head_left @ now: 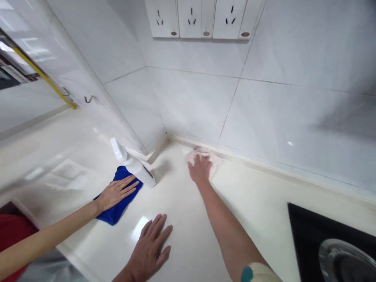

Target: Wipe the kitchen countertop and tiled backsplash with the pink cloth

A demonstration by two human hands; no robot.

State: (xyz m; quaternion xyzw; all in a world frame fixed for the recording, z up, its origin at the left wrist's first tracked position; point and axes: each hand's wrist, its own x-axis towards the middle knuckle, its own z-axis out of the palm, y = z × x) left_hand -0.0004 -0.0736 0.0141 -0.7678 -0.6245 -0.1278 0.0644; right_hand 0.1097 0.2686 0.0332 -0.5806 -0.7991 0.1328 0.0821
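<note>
My right hand (200, 169) presses a pale pink cloth (209, 159) onto the cream counter (182, 196), close to the wall's skirting. My left hand (149, 246) lies flat on the counter near the bottom of the view, fingers spread, touching nothing else. Another person's hand (117, 192) reaches in from the left and rests on a blue cloth (117, 199). Standing or leaning just beyond that cloth is a white spray bottle (133, 166), its nozzle pointing up and left.
White tiled wall (190, 98) meets the counter behind, with a row of wall sockets (202, 19) above. A white cabinet side with a metal hook (90, 99) stands at left. At lower right sit a black hob (308, 231) and a steel pan (343, 262).
</note>
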